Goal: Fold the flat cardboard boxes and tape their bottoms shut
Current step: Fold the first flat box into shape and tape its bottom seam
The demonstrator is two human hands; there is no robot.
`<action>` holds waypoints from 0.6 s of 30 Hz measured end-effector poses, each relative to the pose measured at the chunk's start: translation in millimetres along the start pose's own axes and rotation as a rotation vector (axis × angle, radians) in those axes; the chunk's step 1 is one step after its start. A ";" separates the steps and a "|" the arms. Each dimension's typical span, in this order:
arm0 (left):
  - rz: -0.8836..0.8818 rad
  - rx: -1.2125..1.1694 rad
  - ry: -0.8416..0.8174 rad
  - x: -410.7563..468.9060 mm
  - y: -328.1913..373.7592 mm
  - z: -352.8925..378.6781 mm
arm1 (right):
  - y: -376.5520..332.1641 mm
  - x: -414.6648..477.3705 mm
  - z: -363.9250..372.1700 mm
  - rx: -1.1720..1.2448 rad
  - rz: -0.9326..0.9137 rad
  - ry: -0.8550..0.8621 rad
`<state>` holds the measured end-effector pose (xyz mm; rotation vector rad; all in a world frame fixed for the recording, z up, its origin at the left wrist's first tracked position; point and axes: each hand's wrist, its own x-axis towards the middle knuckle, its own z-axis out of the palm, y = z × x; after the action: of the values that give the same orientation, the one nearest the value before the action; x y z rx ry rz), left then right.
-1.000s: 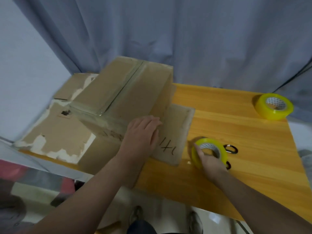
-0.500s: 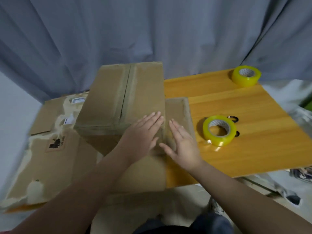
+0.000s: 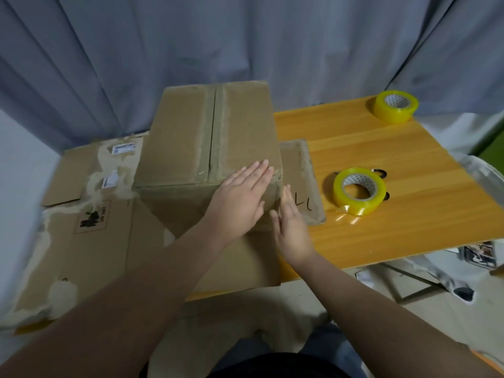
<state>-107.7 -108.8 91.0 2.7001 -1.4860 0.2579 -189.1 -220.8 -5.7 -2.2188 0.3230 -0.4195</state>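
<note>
A grey curtain (image 3: 245,36) fills the wall behind, and the orange wooden table (image 3: 381,227) runs out of sight on the right. The flat cardboard (image 3: 90,255) on its left half is torn pale in patches, and the frame cuts off its near left corner. A black printed mark and 2 white labels on it are too blurred to read. On top stands the folded box (image 3: 185,137), taped seam up. The left hand (image 3: 240,197) lies flat on the box's near right corner, fingers straight, gripping nothing. The right hand (image 3: 291,227), fingers also straight, presses the box's right side and covers part of some pen strokes on a loose flap (image 3: 302,170). The near tape roll (image 3: 360,190), yellow, sits just beside that flap, half hiding 2 black rings (image 3: 380,171); the far tape roll (image 3: 395,106) sits at the back edge
</note>
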 end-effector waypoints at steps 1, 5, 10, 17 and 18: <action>-0.002 -0.001 -0.006 -0.3 -0.2 -0.7 | 2.7 -5.5 1.8 0.041 0.003 -0.097; 0.009 -0.009 0.004 1.0 -0.7 -1.2 | 14.9 -1.2 -20.1 0.028 -0.007 -0.062; -0.004 -0.037 0.016 2.1 1.0 -1.8 | -4.6 33.6 -57.1 0.120 -0.061 0.128; -0.010 -0.054 -0.008 1.6 1.1 -6.2 | -6.7 41.6 -67.1 0.319 -0.086 -0.072; -0.009 -0.058 -0.016 1.9 1.4 -6.7 | -3.9 42.5 -68.3 0.285 -0.136 -0.102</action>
<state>-108.8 -110.4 97.8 2.6700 -1.4611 0.1901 -177.6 -281.4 46.1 -1.9799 0.0528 -0.3969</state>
